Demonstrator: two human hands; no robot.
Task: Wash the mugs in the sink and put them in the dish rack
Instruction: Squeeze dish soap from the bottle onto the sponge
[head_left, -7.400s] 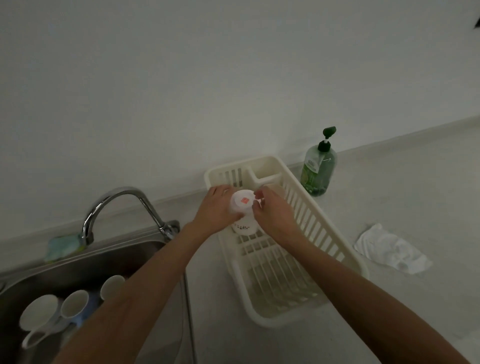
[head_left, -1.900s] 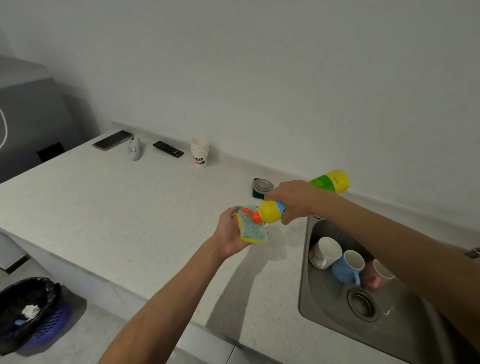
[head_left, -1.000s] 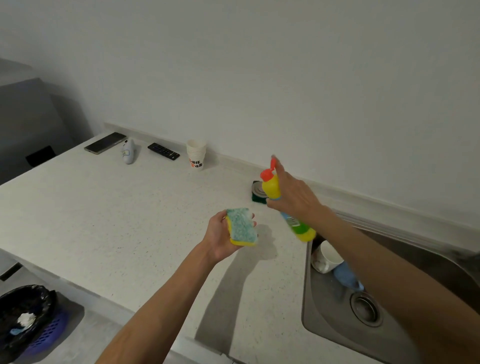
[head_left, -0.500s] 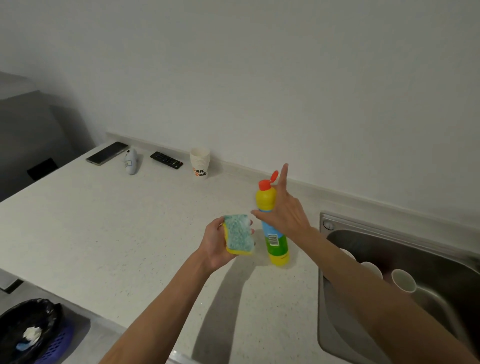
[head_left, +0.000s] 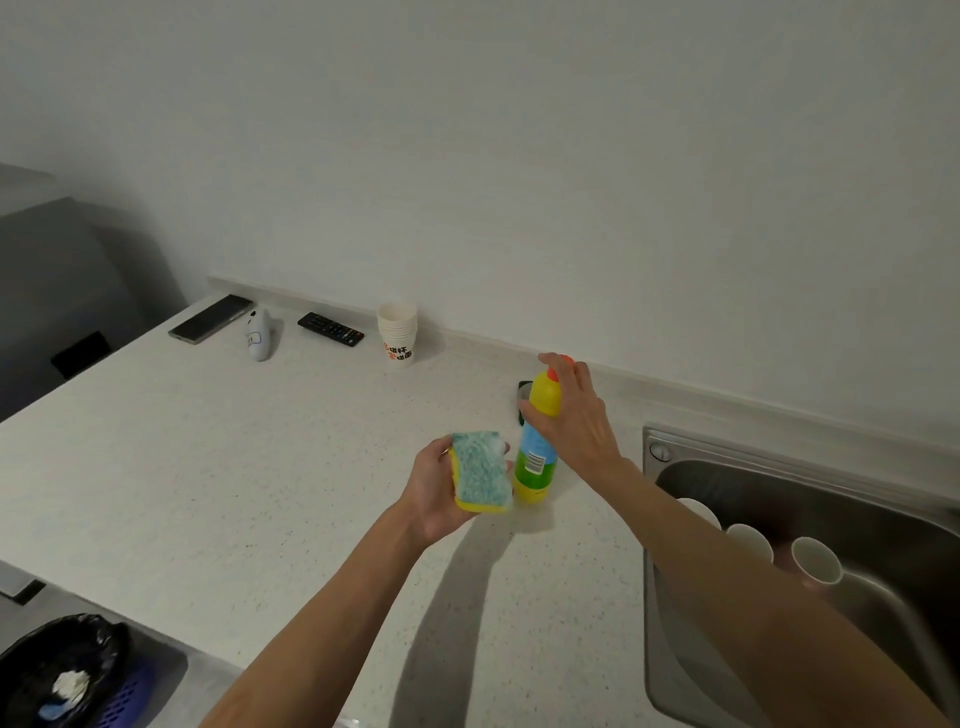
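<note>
At the centre of the frame, a blue-and-yellow sponge (head_left: 480, 470) is clamped in the grip of the left hand (head_left: 436, 493). The thumb is laid on one edge and the blue face is turned toward the camera, with a white dab near its top corner. Just right of it, the neck of a yellow detergent bottle (head_left: 537, 457) is enclosed by the grip of the right hand (head_left: 576, 415), whose fingers are curled over the red cap. The bottle is stood upright on the pale speckled bench (head_left: 260, 467). A dark object (head_left: 523, 389) is partly hidden behind the bottle.

At the right edge, three mugs (head_left: 748, 540) are seen in the steel sink (head_left: 779, 467), partly covered by the right forearm. Along the wall at upper left, a stack of paper cups (head_left: 397, 332), a remote (head_left: 331, 329), a white gadget (head_left: 258, 335) and a phone (head_left: 210, 318) are set out on the bench. A black-lined bin (head_left: 57, 670) is seen at lower left.
</note>
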